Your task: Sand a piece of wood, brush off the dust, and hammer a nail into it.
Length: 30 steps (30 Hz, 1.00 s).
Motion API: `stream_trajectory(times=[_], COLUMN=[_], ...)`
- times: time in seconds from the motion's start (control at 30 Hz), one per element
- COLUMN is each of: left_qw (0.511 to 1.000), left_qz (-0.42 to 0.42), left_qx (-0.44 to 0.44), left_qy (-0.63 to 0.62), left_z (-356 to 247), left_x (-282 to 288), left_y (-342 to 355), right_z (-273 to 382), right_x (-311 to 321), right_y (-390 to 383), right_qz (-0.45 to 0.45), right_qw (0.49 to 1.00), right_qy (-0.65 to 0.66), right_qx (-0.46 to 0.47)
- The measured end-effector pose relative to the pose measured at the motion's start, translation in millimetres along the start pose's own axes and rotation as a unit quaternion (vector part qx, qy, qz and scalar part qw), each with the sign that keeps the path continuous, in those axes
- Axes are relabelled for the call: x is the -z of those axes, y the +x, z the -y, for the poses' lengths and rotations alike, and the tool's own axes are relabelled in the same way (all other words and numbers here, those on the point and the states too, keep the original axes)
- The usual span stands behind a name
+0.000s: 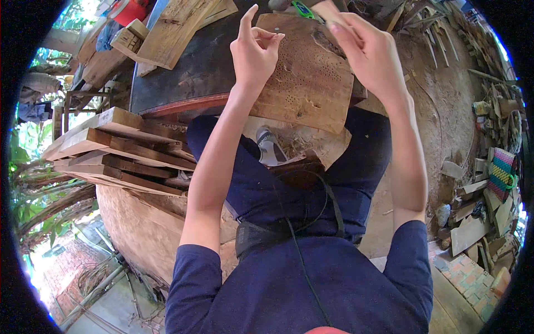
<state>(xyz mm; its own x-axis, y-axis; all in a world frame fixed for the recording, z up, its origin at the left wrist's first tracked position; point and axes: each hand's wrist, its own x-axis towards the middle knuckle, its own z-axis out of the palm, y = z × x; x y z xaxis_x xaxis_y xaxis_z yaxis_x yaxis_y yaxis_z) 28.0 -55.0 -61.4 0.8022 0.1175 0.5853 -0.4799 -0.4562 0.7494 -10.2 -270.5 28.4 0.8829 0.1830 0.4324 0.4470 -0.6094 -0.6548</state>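
A worn wooden board [311, 103], pitted with many small holes, lies in front of me on a dark table [183, 83]. Near its far edge, my left hand [255, 55] pinches a small nail [277, 31] between thumb and a finger, the index finger raised. My right hand [367, 47] is closed around the pale wooden handle of a hammer [327, 10] above the board's far right. The hammer's dark head reaches left, partly cut off by the picture's upper edge. A bright green item [302, 9] shows beside the handle; its kind is unclear.
Stacked thick planks [119, 147] stand at my left, close to the table. More planks [175, 33] and a red container [127, 11] are at the far left. Wood scraps and a striped woven bag [500, 173] line the right side. A foot in a sandal [271, 147] shows below the board.
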Motion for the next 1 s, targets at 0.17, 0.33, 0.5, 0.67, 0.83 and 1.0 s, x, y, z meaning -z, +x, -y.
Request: stream_trajectory(times=[0.17, 0.33, 0.5, 0.67, 0.83, 1.0], left_qw=[0.998, 0.999, 0.999, 0.999, 0.999, 0.999], left_qz=[0.018, 0.012, 0.010, 0.030, 0.007, 0.015], left_qx=[-0.013, 0.016, 0.021, 0.022, 0.019, 0.020], left_qy=[0.052, 0.033, 0.032, 0.025, 0.027, 0.020], left_z=[2, 3, 3, 6, 7, 6], left_x=[2, 3, 2, 0, -2, 0], left_y=[1, 1, 2, 0, 2, 0], right_z=[9, 9, 16, 23, 24, 10], right_x=[9, 5, 10, 13, 12, 0], right_y=[16, 14, 13, 15, 14, 12], right_qz=[0.072, 0.079, 0.022, 0.093, 0.037, 0.018], right_qw=[0.984, 0.984, 0.992, 0.972, 0.994, 0.985], right_qy=[-0.133, -0.136, -0.092, -0.169, -0.037, -0.131], right_qx=[0.094, 0.090, 0.078, 0.135, 0.092, 0.115])
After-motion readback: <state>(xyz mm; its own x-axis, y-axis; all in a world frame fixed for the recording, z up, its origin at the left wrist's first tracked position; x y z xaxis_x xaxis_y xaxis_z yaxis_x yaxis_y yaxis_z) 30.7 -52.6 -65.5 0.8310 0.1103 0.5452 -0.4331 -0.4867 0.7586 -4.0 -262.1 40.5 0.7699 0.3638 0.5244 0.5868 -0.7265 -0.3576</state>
